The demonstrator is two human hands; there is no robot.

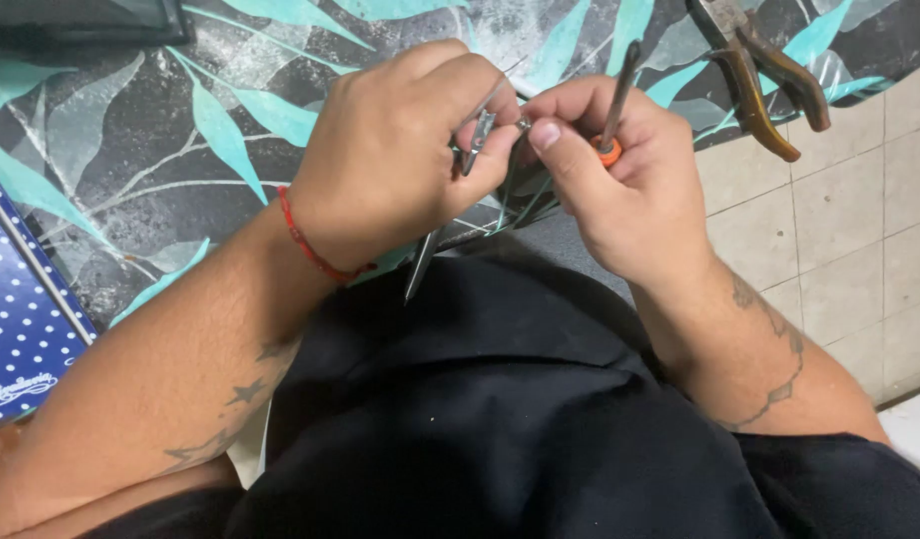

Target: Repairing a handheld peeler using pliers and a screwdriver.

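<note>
My left hand (pixel 395 150) is closed around the metal tweezers (pixel 450 205), slanting down toward my lap, tips touching my right hand (pixel 619 180), which grips an upright orange-collared tool (pixel 615 100)

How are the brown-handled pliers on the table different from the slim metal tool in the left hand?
The brown-handled pliers lie untouched on the leaf-patterned tablecloth; the slim metal tool is gripped in the left hand. The pliers have thick, curved, coated handles; the slim tool is bare, thin and pointed. Both are metal hand tools.
</note>
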